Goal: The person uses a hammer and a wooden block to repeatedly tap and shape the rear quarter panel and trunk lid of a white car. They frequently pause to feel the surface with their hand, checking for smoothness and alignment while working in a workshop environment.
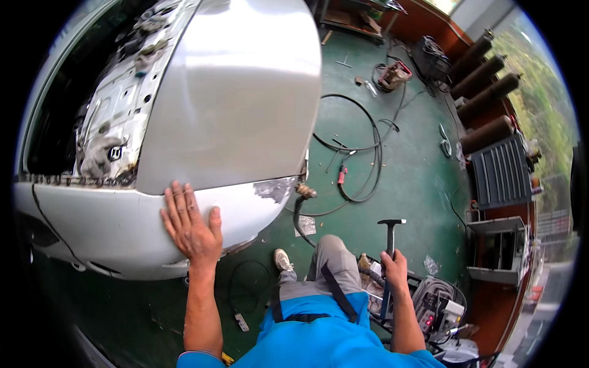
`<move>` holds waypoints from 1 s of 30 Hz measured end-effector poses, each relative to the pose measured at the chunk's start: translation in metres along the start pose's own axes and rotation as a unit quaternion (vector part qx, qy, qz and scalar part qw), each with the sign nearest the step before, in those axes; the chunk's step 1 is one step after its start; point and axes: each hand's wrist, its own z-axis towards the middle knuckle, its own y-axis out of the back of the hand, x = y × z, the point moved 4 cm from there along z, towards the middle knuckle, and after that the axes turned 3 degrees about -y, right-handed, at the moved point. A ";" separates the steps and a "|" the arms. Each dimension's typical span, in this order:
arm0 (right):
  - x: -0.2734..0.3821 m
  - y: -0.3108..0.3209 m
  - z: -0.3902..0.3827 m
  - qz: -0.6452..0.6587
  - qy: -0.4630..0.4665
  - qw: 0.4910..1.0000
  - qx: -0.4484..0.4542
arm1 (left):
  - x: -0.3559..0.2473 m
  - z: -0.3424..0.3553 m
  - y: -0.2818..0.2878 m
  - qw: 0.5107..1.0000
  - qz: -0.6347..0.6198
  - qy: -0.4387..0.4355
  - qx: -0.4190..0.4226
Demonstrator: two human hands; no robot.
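My left hand (pixel 195 230) lies flat, fingers stretched, on the white body panel (pixel 104 224) of a car. Its fingertips reach the seam beside the large smooth lid (pixel 236 104). Right of that hand, at the panel's corner, is a scuffed grey patch (pixel 274 189) where the paint is gone. My right hand (pixel 396 268) is closed around a body hammer (pixel 391 236), held upright away from the car. The hammer has a slim dark head and a blue lower handle. A gloved-looking grey cloth (pixel 97 158) rests in the opening left of the lid.
A black hose (pixel 375 147) loops across the green floor (pixel 423 178), with a red-handled tool (pixel 342 175) by it. Beside my right arm stands a machine with coiled cables (pixel 438 294). Brown gas cylinders (pixel 488 98) and a grey slatted panel (pixel 502 172) line the right wall.
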 end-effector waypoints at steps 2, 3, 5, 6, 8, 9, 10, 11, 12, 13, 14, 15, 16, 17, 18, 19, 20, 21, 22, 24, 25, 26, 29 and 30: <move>-0.002 0.015 -0.001 -0.001 0.005 0.999 -0.037 | 0.002 0.001 0.002 1.000 0.004 -0.006 -0.004; -0.001 0.027 -0.003 0.018 0.001 0.999 -0.051 | 0.000 0.001 0.002 1.000 0.007 -0.006 -0.005; -0.003 0.045 0.000 0.035 0.015 0.997 -0.067 | 0.002 -0.002 0.003 1.000 0.004 -0.006 -0.014; -0.011 0.058 0.005 0.021 0.034 0.996 -0.078 | 0.005 -0.002 0.001 1.000 0.007 0.000 -0.018; -0.010 0.068 0.006 0.069 -0.002 0.993 -0.098 | 0.006 -0.002 -0.005 0.999 0.005 -0.016 -0.032; -0.016 0.073 0.015 0.073 0.003 0.992 -0.102 | 0.004 -0.001 -0.004 1.000 0.002 -0.013 -0.026; -0.022 0.077 0.027 0.074 0.008 0.992 -0.104 | 0.003 0.001 -0.002 1.000 -0.001 -0.006 -0.020; -0.028 0.077 0.042 0.065 0.015 0.993 -0.096 | 0.003 0.002 0.000 1.000 -0.007 0.002 -0.017; -0.031 0.079 0.059 0.053 0.024 0.994 -0.090 | 0.002 0.003 0.002 1.000 -0.015 0.013 -0.015; -0.032 0.076 0.079 0.060 0.018 0.996 -0.071 | -0.001 0.003 0.003 0.999 -0.025 0.026 -0.015; -0.030 0.070 0.098 0.054 0.012 0.997 -0.054 | -0.004 0.001 0.001 0.998 -0.029 0.048 -0.024; -0.026 0.064 0.119 0.045 0.007 0.998 -0.036 | -0.009 -0.001 -0.003 0.996 -0.032 0.072 -0.033; -0.020 0.058 0.143 0.037 0.005 0.999 -0.018 | -0.017 0.001 -0.006 0.994 -0.036 0.095 -0.047; -0.015 0.049 0.170 0.031 0.006 0.999 0.010 | -0.030 0.005 -0.005 0.989 -0.037 0.128 -0.058; -0.011 0.040 0.201 0.023 0.007 0.999 0.038 | -0.045 0.009 -0.006 0.984 -0.038 0.162 -0.069; -0.004 0.036 0.237 0.012 0.009 0.998 0.065 | -0.060 0.014 -0.009 0.977 -0.035 0.194 -0.083; 0.004 0.026 0.269 0.010 0.017 0.994 0.105 | -0.073 0.018 -0.012 0.971 -0.020 0.221 -0.088; 0.010 0.019 0.302 -0.006 0.021 0.990 0.137 | -0.084 0.023 -0.016 0.964 -0.009 0.250 -0.095; 0.020 0.011 0.328 -0.036 0.036 0.983 0.174 | -0.094 0.029 -0.018 0.955 0.006 0.280 -0.099; 0.030 0.007 0.377 -0.074 0.050 0.970 0.226 | -0.097 0.031 -0.024 0.943 0.044 0.312 -0.110; 0.033 0.009 0.404 -0.122 0.078 0.958 0.246 | -0.097 0.032 -0.025 0.944 0.062 0.307 -0.101; 0.022 0.013 0.436 -0.164 0.103 0.945 0.263 | -0.094 0.030 -0.026 0.944 0.063 0.302 -0.113; -0.025 0.027 0.513 -0.232 0.096 0.924 0.290 | -0.089 0.024 -0.030 0.930 0.108 0.328 -0.124; -0.040 0.036 0.537 -0.248 0.083 0.920 0.291 | -0.086 0.024 -0.032 0.923 0.117 0.343 -0.128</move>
